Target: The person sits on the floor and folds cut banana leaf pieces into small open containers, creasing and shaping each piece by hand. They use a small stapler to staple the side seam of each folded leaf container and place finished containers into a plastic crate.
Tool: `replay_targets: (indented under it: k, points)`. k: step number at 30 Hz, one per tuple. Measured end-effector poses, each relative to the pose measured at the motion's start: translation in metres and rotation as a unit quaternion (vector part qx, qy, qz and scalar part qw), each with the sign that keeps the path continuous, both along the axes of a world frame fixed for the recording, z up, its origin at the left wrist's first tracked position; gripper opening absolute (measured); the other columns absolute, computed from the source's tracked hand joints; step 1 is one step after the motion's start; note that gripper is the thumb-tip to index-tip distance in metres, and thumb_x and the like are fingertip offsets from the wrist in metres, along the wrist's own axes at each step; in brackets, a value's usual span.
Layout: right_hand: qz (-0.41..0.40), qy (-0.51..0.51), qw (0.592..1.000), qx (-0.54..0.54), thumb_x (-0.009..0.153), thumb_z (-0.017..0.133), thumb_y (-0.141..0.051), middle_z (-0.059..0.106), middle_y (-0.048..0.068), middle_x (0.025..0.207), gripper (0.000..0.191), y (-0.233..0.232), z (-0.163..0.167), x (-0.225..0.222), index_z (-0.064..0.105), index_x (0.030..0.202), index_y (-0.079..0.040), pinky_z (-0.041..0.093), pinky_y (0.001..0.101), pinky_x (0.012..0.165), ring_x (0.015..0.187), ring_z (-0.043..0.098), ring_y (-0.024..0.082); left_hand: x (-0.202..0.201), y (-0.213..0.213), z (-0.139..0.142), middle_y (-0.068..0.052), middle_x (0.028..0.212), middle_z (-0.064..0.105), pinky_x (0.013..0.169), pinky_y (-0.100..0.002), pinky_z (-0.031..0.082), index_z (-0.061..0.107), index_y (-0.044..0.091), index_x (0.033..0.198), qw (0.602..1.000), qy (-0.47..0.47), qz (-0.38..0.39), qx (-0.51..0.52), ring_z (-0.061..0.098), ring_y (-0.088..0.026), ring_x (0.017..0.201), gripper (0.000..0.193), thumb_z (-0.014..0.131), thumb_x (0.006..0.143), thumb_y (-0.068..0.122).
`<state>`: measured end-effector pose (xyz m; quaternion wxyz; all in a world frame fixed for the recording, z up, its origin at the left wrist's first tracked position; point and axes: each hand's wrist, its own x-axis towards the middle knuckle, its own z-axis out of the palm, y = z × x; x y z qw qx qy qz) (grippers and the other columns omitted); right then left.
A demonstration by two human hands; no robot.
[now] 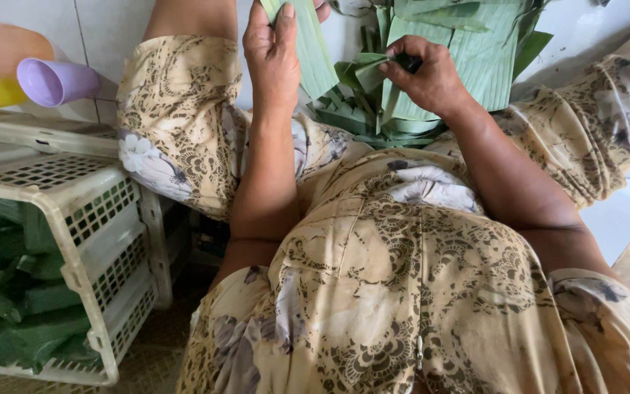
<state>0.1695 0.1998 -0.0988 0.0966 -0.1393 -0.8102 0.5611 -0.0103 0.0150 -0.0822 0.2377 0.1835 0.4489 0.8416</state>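
Hands [275, 55] [424, 73] raised, each grip closed on leaf strips [308, 44].

left hand [275, 55]: grips leaf strip [308, 44] | right hand [424, 73]: just right of it, on folded leaf [366, 69] | leaf pile [475, 51]: beyond both hands | crate [103, 219]: far left, nearer, holding leaves [16, 306] | cup [52, 80]: left of left hand, behind crate

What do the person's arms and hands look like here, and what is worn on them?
Both forearms are bare, with no gloves, rings or watch that I can see on the left hand or right hand. The garment is beige with a dark brown floral pattern.
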Motion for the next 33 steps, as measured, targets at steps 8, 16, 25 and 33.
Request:
replay_targets:
  k: [8,16,25,33]
  points:
    - [0.091,-0.047,0.994,-0.047,0.102,0.077,-0.006,0.067,0.001,0.089,0.012,0.012,0.056,0.01,0.068,0.109,-0.002,0.05,0.0242,0.071,0.08,0.059,0.007,0.007,0.008,-0.013,-0.013,0.113,0.077,0.101,-0.039,0.062,0.063,-0.002,0.125,0.996,0.044,-0.003,-0.082,0.077,-0.022,0.107,0.022,0.053,0.111,0.011]
    - [-0.128,0.062,0.986,0.083,0.105,0.08,0.001,0.064,0.006,0.092,0.017,-0.003,0.031,-0.028,0.063,0.108,0.0,0.05,0.0285,0.072,0.08,0.055,0.012,0.049,0.029,-0.038,-0.007,0.117,0.071,0.096,-0.03,0.054,0.066,-0.002,0.129,0.988,-0.067,-0.121,-0.072,0.064,-0.012,0.105,0.023,0.056,0.111,0.005]
    - [-0.085,0.118,0.965,0.22,0.1,0.082,0.002,0.069,0.014,0.096,0.02,-0.005,0.027,-0.029,0.064,0.106,-0.001,0.056,0.0372,0.073,0.084,0.069,0.028,0.047,0.023,-0.038,-0.004,0.099,0.067,0.081,-0.028,0.05,0.07,-0.001,0.124,0.97,0.007,-0.134,-0.203,0.056,-0.011,0.089,0.019,0.062,0.111,0.01]
    - [0.069,-0.302,0.948,0.069,0.101,0.068,-0.035,0.077,0.006,0.1,0.029,-0.016,0.055,0.007,0.073,0.122,-0.015,0.059,0.0286,0.066,0.077,0.074,0.019,0.008,0.0,0.004,-0.01,0.117,0.077,0.097,-0.038,0.062,0.061,0.004,0.13,0.993,-0.03,-0.025,-0.111,0.077,-0.023,0.111,0.024,0.054,0.107,0.006]
